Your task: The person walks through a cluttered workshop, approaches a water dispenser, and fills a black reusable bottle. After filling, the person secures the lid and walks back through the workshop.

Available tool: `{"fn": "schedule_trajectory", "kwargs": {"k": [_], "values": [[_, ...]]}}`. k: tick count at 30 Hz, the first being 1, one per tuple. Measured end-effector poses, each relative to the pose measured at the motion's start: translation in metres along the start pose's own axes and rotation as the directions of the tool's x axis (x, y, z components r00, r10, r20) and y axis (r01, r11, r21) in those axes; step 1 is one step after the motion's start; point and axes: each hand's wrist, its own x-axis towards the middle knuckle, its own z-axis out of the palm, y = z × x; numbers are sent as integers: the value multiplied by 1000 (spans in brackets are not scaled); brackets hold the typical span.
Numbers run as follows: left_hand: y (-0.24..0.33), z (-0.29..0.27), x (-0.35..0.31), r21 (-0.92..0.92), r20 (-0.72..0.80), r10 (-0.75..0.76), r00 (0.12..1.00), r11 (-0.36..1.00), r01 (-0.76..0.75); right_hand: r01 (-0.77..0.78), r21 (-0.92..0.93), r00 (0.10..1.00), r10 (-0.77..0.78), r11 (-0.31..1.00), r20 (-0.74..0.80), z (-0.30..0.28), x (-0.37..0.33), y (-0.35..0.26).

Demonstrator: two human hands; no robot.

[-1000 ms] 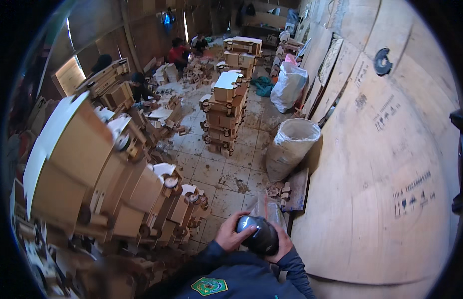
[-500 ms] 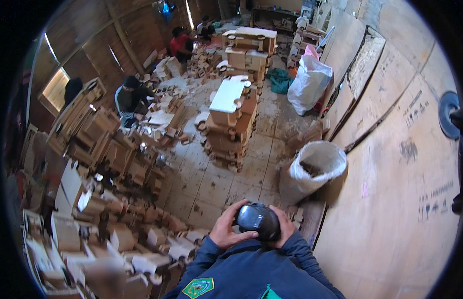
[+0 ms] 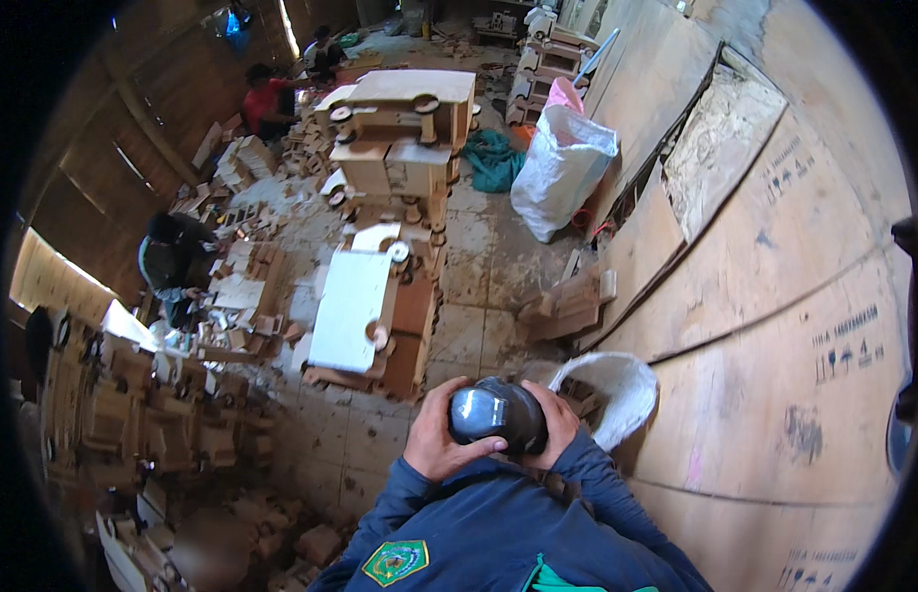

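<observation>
In front of my chest, a dark, glossy, dome-shaped object (image 3: 498,412) sits between my two hands; its exact kind I cannot make out. My left hand (image 3: 434,441) wraps its left side, with the thumb along the near edge. Around the right side curve the fingers of my right hand (image 3: 560,426). The object's underside is hidden. Just beyond my right hand stands a white sack (image 3: 632,400) with wood scraps inside. Ahead to the left rises a stack of wooden toy trucks (image 3: 410,316) topped by a pale board (image 3: 350,308).
Another truck stack (image 3: 395,176) stands farther off. A second white sack (image 3: 558,168) and green cloth (image 3: 494,160) lie beyond. Plywood panels (image 3: 735,395) line the right. Wooden vehicles (image 3: 123,414) crowd the left. One person (image 3: 173,252) sits among wood pieces; a person in red (image 3: 267,104) is farther back.
My view has moved forward and turned right, so the truck stacks look nearer and farther left. Both hands still hold the dark object, now tilted a little differently.
</observation>
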Motion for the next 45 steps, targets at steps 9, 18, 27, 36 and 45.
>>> {"fn": "schedule_trajectory", "kwargs": {"k": [9,18,27,36,45], "values": [[-10,38,210,-464,286,245,926,881,-91,-206,66,958,215,976,-190,-76,138,111],[-63,59,364,-584,421,22,907,772,253,-84,300,914,193,950,-357,-121,357,273],[-96,133,659,-575,449,-125,884,717,394,57,228,969,2,972,-247,-221,678,417],[-71,88,854,94,-670,38,741,995,34,296,170,867,-339,940,364,-291,916,420],[-129,-12,1012,313,-585,113,803,945,94,475,316,573,-562,821,597,-205,1094,407]]}}
